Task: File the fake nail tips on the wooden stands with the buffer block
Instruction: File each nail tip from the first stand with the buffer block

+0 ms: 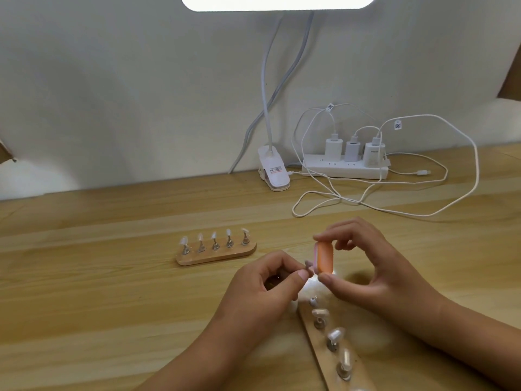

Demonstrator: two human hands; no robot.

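Head view, our only one: the right hand pinches the buffer block by its short ends, thumb below, forefinger on top, orange face toward us, pink side to the left. The left hand pinches one nail tip btw thumb and forefinger; whether its holder comes w/ it is hidden by the fingers. The tip sits at the block's left edge, touching or just shy, we can't tell which.

To do this step well, we'd judge: hold the tip steady w/ the left hand and let the block travel. Use short light strokes along the free edge at low pressure, since a thin plastic tip will prob. flex or slip from a pinch. Turn the tip, not the block, for the corners.

Rest of the work: the near wooden stand runs btw both wrists, just below the grip, w/ three tips showing and one bare post at its far end. The far wooden stand, five tips on it, lies left of the hands, clear of them, on the table.
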